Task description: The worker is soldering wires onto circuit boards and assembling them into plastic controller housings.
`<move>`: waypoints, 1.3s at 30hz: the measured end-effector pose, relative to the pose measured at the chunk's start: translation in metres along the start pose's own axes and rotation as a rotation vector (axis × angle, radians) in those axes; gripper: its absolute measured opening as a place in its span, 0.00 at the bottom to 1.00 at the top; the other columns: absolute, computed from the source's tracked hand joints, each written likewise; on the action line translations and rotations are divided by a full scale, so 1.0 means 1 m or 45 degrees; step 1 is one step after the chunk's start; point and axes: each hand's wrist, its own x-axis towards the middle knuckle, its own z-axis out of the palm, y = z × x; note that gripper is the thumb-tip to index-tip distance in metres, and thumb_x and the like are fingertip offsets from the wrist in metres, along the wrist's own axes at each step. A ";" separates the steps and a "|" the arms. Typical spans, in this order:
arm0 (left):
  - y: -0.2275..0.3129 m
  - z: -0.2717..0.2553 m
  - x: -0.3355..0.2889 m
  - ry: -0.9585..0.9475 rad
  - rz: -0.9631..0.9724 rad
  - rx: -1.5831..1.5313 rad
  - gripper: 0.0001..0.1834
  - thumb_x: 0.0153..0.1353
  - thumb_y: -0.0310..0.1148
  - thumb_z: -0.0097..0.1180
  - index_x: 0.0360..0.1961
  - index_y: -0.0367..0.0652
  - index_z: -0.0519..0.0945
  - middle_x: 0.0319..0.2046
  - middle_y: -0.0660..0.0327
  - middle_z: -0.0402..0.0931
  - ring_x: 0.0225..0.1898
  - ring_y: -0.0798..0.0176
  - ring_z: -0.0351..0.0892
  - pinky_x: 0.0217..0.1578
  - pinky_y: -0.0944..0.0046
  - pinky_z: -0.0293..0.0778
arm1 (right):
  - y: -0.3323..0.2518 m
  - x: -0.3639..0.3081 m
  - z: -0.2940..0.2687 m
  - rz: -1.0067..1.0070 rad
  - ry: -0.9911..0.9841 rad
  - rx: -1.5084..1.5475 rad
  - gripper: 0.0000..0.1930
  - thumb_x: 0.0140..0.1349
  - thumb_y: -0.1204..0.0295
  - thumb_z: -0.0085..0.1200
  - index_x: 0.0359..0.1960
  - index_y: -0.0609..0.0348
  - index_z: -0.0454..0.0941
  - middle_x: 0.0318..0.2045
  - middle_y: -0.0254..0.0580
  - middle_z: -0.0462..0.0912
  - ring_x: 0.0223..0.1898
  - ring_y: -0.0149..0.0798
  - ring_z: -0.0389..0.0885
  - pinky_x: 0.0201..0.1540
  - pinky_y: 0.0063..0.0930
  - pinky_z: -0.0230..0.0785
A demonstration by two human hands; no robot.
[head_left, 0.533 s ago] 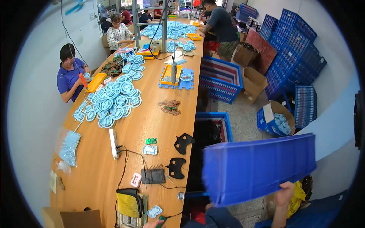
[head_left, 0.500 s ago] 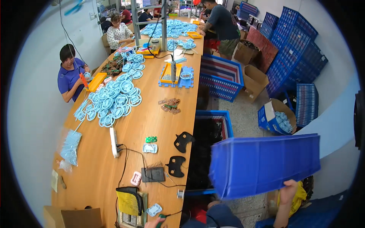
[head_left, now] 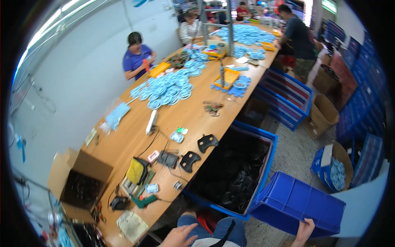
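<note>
My right hand grips the edge of a long blue plastic crate, with its fingers curled over the wall. Tilted on its side, the crate is to the right of a large blue-rimmed bin and seems to touch its near corner. Dark plastic parts lie inside that bin. Over my lap, my left hand holds nothing, its fingers spread. Nearest to it on the table is a green-handled tool with a cord.
On the wooden table lie two black gamepad-shaped plates, a pile of light-blue rings and a solder spool. An open cardboard box stands at left. Several people work along the far side. Another crate sits beyond the bin.
The view has swung left. The blue crate has come down from a raised position toward the bin's side, still in my right hand. My left hand has moved off the table edge to my lap.
</note>
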 end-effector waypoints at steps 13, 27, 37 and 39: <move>0.023 0.048 -0.061 0.090 -0.421 0.177 0.25 0.59 0.42 0.54 0.54 0.40 0.69 0.39 0.47 0.76 0.41 0.46 0.76 0.42 0.54 0.72 | 0.043 0.131 -0.035 0.264 -0.234 0.130 0.16 0.53 0.83 0.44 0.44 0.82 0.68 0.45 0.53 0.73 0.48 0.43 0.71 0.56 0.34 0.65; -0.041 0.145 -0.044 0.131 -0.556 0.044 0.23 0.57 0.41 0.55 0.52 0.42 0.70 0.40 0.49 0.74 0.41 0.48 0.75 0.40 0.55 0.70 | 0.047 0.089 0.133 -0.686 -0.801 -1.162 0.10 0.51 0.76 0.65 0.25 0.74 0.78 0.26 0.53 0.81 0.28 0.38 0.78 0.37 0.31 0.73; -0.104 0.107 -0.024 0.118 -0.738 -0.016 0.22 0.55 0.41 0.56 0.48 0.41 0.73 0.40 0.49 0.74 0.42 0.46 0.75 0.42 0.52 0.70 | 0.071 0.175 0.193 0.643 -0.421 -0.488 0.04 0.61 0.82 0.44 0.30 0.69 0.71 0.30 0.34 0.72 0.35 0.26 0.67 0.43 0.18 0.62; -0.118 0.099 -0.020 0.098 -0.757 0.032 0.21 0.55 0.41 0.56 0.47 0.40 0.73 0.39 0.49 0.74 0.42 0.46 0.75 0.42 0.52 0.70 | 0.069 0.187 0.176 0.560 -0.708 -0.708 0.15 0.56 0.84 0.40 0.45 0.78 0.68 0.45 0.42 0.72 0.47 0.33 0.67 0.59 0.25 0.57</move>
